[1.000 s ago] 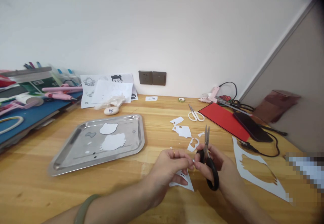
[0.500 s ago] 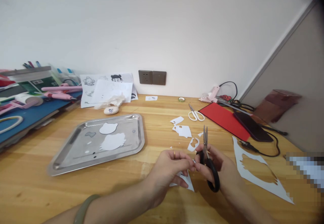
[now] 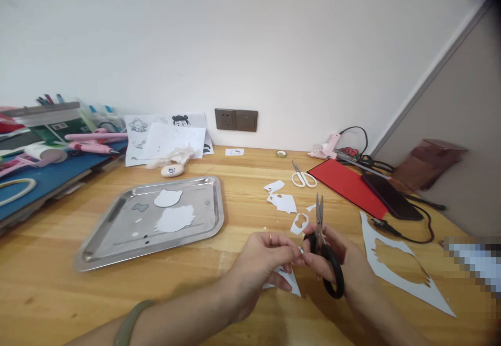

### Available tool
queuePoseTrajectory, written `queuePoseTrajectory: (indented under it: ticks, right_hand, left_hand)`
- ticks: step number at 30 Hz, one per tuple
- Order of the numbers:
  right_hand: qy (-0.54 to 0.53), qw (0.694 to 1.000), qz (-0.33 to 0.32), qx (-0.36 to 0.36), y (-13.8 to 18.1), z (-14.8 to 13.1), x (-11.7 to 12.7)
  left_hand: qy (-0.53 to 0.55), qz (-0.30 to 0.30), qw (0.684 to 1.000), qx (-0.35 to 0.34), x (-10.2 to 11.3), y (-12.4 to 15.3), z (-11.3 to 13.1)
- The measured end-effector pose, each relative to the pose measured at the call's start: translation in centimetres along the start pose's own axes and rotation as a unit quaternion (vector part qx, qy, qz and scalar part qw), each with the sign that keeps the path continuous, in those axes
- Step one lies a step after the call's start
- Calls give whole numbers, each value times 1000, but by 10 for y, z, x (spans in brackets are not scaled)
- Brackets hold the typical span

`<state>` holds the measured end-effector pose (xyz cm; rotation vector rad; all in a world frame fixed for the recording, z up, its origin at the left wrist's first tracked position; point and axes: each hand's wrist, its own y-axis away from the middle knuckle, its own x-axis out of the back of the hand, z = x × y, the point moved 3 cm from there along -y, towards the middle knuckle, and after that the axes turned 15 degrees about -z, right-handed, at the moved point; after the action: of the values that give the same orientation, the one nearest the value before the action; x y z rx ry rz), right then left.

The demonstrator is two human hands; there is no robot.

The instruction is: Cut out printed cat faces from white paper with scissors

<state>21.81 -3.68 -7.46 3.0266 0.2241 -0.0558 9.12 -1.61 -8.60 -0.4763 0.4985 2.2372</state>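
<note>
My right hand (image 3: 336, 257) holds black-handled scissors (image 3: 321, 231), blades pointing up and slightly parted. Its thumb and a fingertip meet my left hand (image 3: 270, 260), which pinches a tiny white piece of paper (image 3: 300, 250), mostly covered by the fingertips. A white paper scrap (image 3: 293, 286) with dark marks lies on the table under my left hand. Just beyond the hands are several paper offcuts (image 3: 285, 203) and a ring-shaped offcut (image 3: 299, 224).
A metal tray (image 3: 217, 200) with cut paper shapes stands at left. White-handled scissors (image 3: 303, 179), a red sheet (image 3: 344, 187), a phone (image 3: 391, 194) and a cable (image 3: 426, 231) lie at right. Nearer is a large cut-out sheet (image 3: 378, 265). A blue board (image 3: 74, 171) borders the left.
The scissors in my right hand have shifted slightly right, and my right hand has turned a little. My left hand keeps its pinch in nearly the same place.
</note>
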Motion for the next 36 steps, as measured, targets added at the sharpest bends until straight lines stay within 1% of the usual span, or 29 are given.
queuePoseTrajectory:
  ticks: [8, 15, 20, 27, 29, 33, 36]
  right_hand:
    - [4, 1000, 12, -12, 2, -3, -1]
    - [15, 1000, 4, 11, 0, -3, -1]
    - [17, 1000, 15, 15, 0, -2, -1]
    - [23, 1000, 2, 15, 1, -1, 1]
    - [29, 999, -34, 27, 2, -1, 1]
    - [36, 989, -138, 39, 3, 1, -3]
    - [40, 981, -186, 40, 5, 2, -7]
  left_hand:
    - [1, 3, 1000, -6, 1, -2, 0]
    - [7, 0, 1000, -11, 0, 0, -1]
    - [2, 1, 1000, -8, 1, 0, -1]
    - [8, -11, 1000, -27, 0, 0, 3]
    - [9, 2, 999, -32, 1, 0, 8]
    - [12, 30, 998, -52, 3, 3, 22]
    - [9, 48, 996, -70, 4, 6, 29]
